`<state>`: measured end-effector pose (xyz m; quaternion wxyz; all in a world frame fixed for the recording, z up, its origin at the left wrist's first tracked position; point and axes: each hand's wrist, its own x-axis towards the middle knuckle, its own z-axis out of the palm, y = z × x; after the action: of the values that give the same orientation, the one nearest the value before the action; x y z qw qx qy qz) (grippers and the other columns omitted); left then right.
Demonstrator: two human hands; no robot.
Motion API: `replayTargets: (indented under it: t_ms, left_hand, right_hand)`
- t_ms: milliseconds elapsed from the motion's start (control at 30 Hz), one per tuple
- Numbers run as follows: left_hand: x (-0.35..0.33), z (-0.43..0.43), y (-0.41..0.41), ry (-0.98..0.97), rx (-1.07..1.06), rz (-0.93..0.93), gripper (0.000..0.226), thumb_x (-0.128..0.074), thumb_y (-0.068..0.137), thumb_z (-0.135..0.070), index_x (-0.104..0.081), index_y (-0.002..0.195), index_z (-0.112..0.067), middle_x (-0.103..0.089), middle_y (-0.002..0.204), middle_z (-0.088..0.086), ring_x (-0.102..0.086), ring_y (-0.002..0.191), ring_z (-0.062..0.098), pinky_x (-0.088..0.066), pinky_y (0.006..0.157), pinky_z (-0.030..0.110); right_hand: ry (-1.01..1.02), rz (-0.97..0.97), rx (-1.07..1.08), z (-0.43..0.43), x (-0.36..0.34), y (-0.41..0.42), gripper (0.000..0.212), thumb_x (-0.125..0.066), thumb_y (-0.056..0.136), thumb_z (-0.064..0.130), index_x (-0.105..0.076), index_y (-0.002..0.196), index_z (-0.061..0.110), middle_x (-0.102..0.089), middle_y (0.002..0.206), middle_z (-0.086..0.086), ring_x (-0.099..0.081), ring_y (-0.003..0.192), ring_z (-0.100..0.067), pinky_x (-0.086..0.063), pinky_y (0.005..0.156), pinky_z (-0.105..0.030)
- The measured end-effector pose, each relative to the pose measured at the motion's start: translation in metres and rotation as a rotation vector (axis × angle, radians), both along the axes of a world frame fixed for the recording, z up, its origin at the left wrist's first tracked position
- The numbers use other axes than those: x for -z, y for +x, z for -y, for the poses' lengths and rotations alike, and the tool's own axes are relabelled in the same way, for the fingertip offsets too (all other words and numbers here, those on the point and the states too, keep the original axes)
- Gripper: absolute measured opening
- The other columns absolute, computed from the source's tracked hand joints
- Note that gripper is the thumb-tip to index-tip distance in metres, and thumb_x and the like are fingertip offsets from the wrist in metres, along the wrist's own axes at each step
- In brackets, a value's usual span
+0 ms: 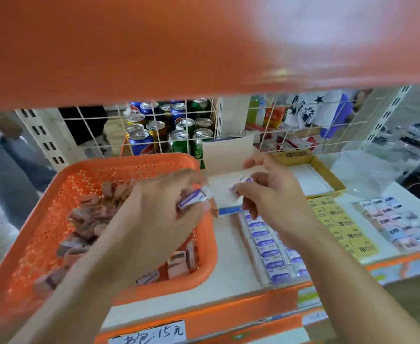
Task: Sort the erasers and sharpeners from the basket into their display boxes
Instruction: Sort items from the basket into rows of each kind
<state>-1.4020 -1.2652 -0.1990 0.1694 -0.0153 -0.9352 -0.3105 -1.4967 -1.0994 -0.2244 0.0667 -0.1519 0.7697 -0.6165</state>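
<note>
Erasers partly boxed, sharpeners left
Mid-frame, the left hand clamps its grip on an eraser over the basket rim. The right hand pinches a second eraser above the display box, whose lower rows are full. Pink sharpeners in the basket look unsorted.

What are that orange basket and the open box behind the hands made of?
The orange basket looks like moulded plastic, slightly glossy: its walls are pierced with regular small holes. The open box looks like thin cardboard, though I can't be sure: a flat, dull, pale flap stands folded upright.
</note>
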Motion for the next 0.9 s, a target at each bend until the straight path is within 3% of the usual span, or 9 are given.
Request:
replayTargets:
  t_ms: [100, 200, 267, 333, 400, 533, 733, 900]
  left_hand:
    - [0.003, -0.042, -0.008, -0.048, 0.04, -0.023, 0.031, -0.066, 0.086, -0.028, -0.063, 0.116, -0.031, -0.064, 0.106, -0.018, -0.058, 0.096, 0.0, -0.046, 0.082, 0.019]
    - [0.007, -0.075, -0.02, -0.086, 0.076, -0.006, 0.026, -0.057, 0.091, -0.024, -0.06, 0.116, -0.031, -0.058, 0.107, -0.016, -0.057, 0.091, 0.004, -0.042, 0.076, 0.016]
    - [0.013, -0.091, -0.028, -0.076, 0.054, 0.061, 0.026, -0.052, 0.094, -0.024, -0.056, 0.118, -0.033, -0.052, 0.108, -0.016, -0.054, 0.092, 0.005, -0.046, 0.081, 0.024]
    - [0.02, -0.103, -0.034, -0.083, 0.004, 0.112, 0.024, -0.049, 0.095, -0.025, -0.055, 0.117, -0.033, -0.048, 0.108, -0.015, -0.054, 0.092, 0.007, -0.047, 0.083, 0.029]
    - [0.028, -0.11, -0.039, -0.093, -0.054, 0.14, 0.023, -0.048, 0.097, -0.027, -0.055, 0.118, -0.033, -0.046, 0.11, -0.016, -0.055, 0.093, 0.005, -0.047, 0.084, 0.028]
    - [0.044, -0.117, -0.049, -0.099, -0.174, 0.158, 0.03, -0.05, 0.097, -0.024, -0.055, 0.126, -0.032, -0.047, 0.117, -0.016, -0.057, 0.088, 0.003, -0.041, 0.083, 0.014]
    - [0.073, -0.117, -0.058, -0.052, -0.299, 0.2, 0.03, -0.059, 0.092, -0.013, -0.061, 0.119, -0.026, -0.049, 0.112, -0.011, -0.05, 0.089, 0.001, -0.03, 0.08, 0.008]
    - [0.079, -0.116, -0.061, -0.011, -0.341, 0.146, 0.024, -0.067, 0.085, -0.011, -0.067, 0.106, -0.023, -0.054, 0.096, -0.014, -0.051, 0.068, 0.003, -0.036, 0.074, 0.008]
  right_hand:
    - [-0.016, 0.085, 0.017, -0.033, 0.011, -0.006, 0.029, -0.056, 0.086, -0.01, -0.064, 0.092, 0.017, -0.059, 0.059, -0.005, -0.06, 0.049, -0.014, -0.047, 0.049, -0.029]
    - [0.031, 0.155, 0.013, -0.06, 0.021, -0.011, 0.028, -0.055, 0.086, -0.012, -0.066, 0.096, 0.012, -0.062, 0.063, -0.004, -0.067, 0.063, -0.019, -0.055, 0.064, -0.039]
    - [0.036, 0.179, -0.035, -0.075, 0.024, -0.014, 0.026, -0.055, 0.086, -0.012, -0.065, 0.099, 0.009, -0.064, 0.06, -0.002, -0.067, 0.068, -0.021, -0.056, 0.06, -0.03]
    - [0.061, 0.18, -0.082, -0.087, 0.026, -0.017, 0.022, -0.056, 0.086, -0.011, -0.066, 0.096, 0.007, -0.067, 0.069, -0.012, -0.068, 0.067, -0.018, -0.051, 0.054, -0.023]
    - [0.131, 0.155, -0.11, -0.095, 0.026, -0.022, 0.02, -0.058, 0.087, -0.007, -0.065, 0.091, 0.011, -0.068, 0.075, -0.012, -0.068, 0.065, -0.015, -0.048, 0.052, -0.023]
    - [0.382, 0.04, -0.133, -0.104, 0.031, -0.036, 0.02, -0.063, 0.09, 0.01, -0.059, 0.086, 0.029, -0.065, 0.075, 0.006, -0.067, 0.072, -0.01, -0.046, 0.055, -0.02]
    - [0.489, -0.098, -0.238, -0.106, 0.036, -0.048, 0.011, -0.064, 0.089, 0.017, -0.061, 0.085, 0.027, -0.062, 0.082, 0.01, -0.056, 0.071, 0.005, -0.045, 0.057, -0.011]
    - [0.563, -0.186, -0.275, -0.104, 0.04, -0.058, 0.009, -0.063, 0.089, 0.02, -0.062, 0.085, 0.027, -0.057, 0.08, 0.015, -0.052, 0.077, 0.01, -0.043, 0.065, -0.007]
